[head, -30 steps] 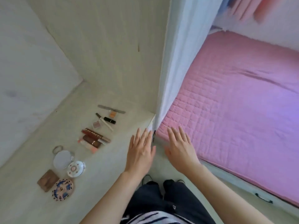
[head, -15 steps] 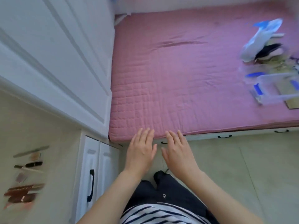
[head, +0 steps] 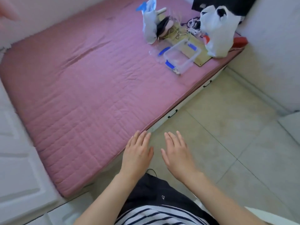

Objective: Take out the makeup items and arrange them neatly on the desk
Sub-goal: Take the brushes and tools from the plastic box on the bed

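Note:
My left hand [head: 137, 153] and my right hand [head: 177, 153] hover side by side in front of me, palms down, fingers straight, holding nothing. They are over the floor by the near corner of a bed with a pink quilted mattress [head: 84, 88]. At the bed's far right end lies a clear plastic box with blue clips [head: 181, 56], its lid off beside it. The desk and the makeup items are out of view.
A white plastic bag [head: 217, 31], a pale blue-and-white bag [head: 150, 21], cords and a flat board [head: 202, 58] crowd the bed's far right end. White cabinet panels [head: 17, 168] stand at left. Pale floor tiles [head: 235, 143] spread to the right, a white wall beyond.
My view has swung right, away from the desk and its laid-out makeup items, across the cabinet to the bed. Both hands stay open and empty in front of me.

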